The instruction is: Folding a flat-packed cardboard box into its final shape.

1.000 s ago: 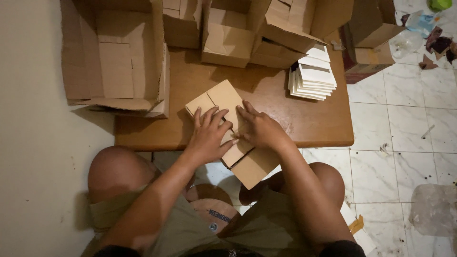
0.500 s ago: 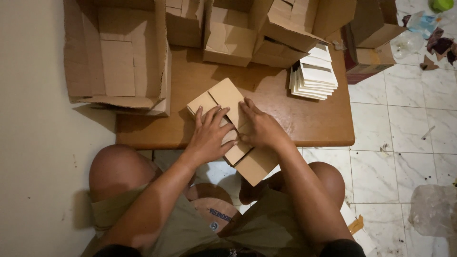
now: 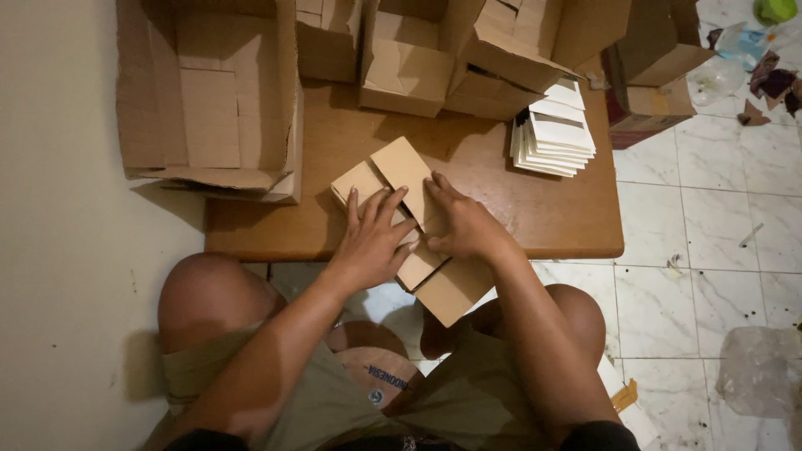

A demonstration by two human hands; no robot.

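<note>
Head view looked straight down on a low wooden table [image 3: 551, 225] whose near edge ran just above the person's knees. At the far left a big open cardboard box [image 3: 209, 92] overhung the table's left corner, and more open brown boxes [image 3: 409, 67] crowded the back edge, so the only bare wood lay along the front and toward the right corner. The left hand [image 3: 372, 242] lay flat with fingers spread wide, pressing on a flat, unfolded cardboard blank [image 3: 401, 171]. That blank was plain brown, made of several creased panels set on a slant, its upper part on the table and its lower flap [image 3: 455, 292] hanging past the near edge over the person's lap. The right hand [image 3: 464, 225] pressed beside the left, fingers closer together, flat on the same blank. Further right sat a stack of white-faced flat cards [image 3: 555, 134], well apart from the hands, and beyond the table's right edge lay pale tiled floor [image 3: 710, 234].
</note>
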